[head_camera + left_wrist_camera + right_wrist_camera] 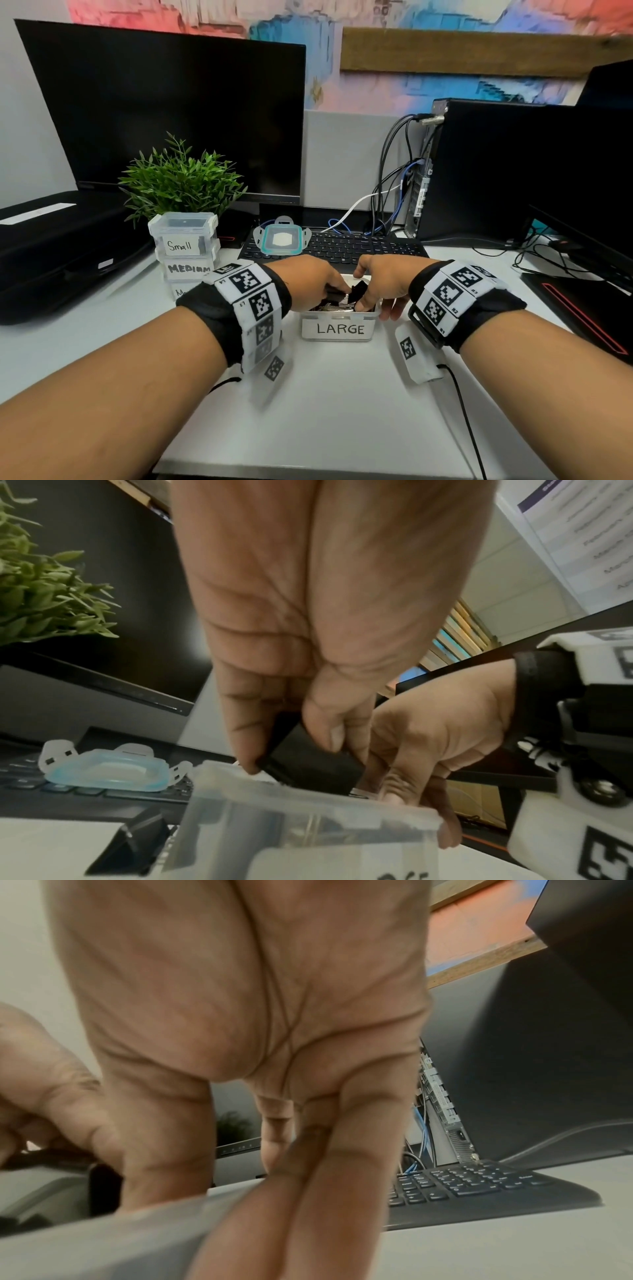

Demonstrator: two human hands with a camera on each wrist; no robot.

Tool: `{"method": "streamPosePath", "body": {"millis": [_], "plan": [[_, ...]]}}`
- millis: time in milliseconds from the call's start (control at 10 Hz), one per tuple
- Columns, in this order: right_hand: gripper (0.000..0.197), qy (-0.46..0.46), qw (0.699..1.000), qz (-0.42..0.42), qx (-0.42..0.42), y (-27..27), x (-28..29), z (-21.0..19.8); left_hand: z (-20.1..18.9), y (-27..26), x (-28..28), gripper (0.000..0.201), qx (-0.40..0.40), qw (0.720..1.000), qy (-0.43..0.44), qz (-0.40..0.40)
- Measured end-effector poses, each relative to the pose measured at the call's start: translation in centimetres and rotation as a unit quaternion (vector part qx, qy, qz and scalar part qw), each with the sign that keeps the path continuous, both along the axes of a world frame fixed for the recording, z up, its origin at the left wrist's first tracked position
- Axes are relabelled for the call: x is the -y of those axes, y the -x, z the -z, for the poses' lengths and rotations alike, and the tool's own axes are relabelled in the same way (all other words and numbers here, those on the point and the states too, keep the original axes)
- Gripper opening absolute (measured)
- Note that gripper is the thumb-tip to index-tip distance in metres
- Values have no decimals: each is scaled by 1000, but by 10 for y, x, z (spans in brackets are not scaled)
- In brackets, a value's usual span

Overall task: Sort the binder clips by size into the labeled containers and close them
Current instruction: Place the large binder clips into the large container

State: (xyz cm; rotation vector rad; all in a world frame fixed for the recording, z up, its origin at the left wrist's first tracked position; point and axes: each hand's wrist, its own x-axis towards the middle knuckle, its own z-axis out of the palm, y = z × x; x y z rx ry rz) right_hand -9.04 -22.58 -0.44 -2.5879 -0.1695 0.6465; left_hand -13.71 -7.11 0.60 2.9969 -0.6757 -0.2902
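Left hand: my left hand (310, 281) sits at centre frame in the head view, over the left rim of the open tub; in the left wrist view thumb and forefinger pinch a black binder clip (310, 761) just above the rim.
Right hand: my right hand (380, 284) is just right of the left one — thumb dipped inside the tub, the other fingers (308, 1191) straight and pressed together down the outside of its right wall. Nothing held in it that I can see.
LARGE container (337, 329): clear tub, centre of the head view, lid off, label facing me; black clips with silver handles lie inside, count not readable.
Lid (281, 240): blue-rimmed, flaps out, resting on the left end of the keyboard (359, 246), above the tub in frame.
Small container (183, 233): left of centre, lidded, on top of a stack.
MEDIUM container (188, 269): directly under it; a third tub below is mostly hidden by my left wrist band.
Plant (181, 181): behind the stack.
Desk (342, 394): white, lower frame.
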Motion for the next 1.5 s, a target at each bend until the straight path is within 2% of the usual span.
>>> {"method": "streamPosePath", "body": {"millis": [100,200,300,600,700,800,900,1000,1200,1400,1500], "plan": [[55,4,1000,-3,-4,-2,0,0,-2,1,8,43,29,999,15,-7],[56,0,1000,-10,-18,-3,4,0,-2,2,17,31,27,1000,-10,-1],[56,1,999,-16,-41,-3,7,-3,2,3,19,24,63,998,-15,28],[48,33,999,-21,-23,-9,2,0,-6,8,24,27,67,996,-47,26],[48,26,999,-16,-13,-8,3,0,-5,5,26,32,41,998,-49,14],[48,23,1000,-13,-8,-8,3,3,-5,2,15,43,21,1000,-2,-12],[49,28,999,-16,-7,-9,1,4,-2,-3,-3,53,39,992,114,-32],[50,32,999,-19,-10,-10,0,3,1,1,-9,47,11,982,183,-36],[48,30,999,-17,-1,-9,1,4,19,6,-8,34,13,983,176,-58],[48,37,999,-21,5,-9,1,2,16,11,3,35,96,991,86,-46],[49,39,999,-21,1,-7,3,2,15,9,3,37,101,992,56,-52]]}}
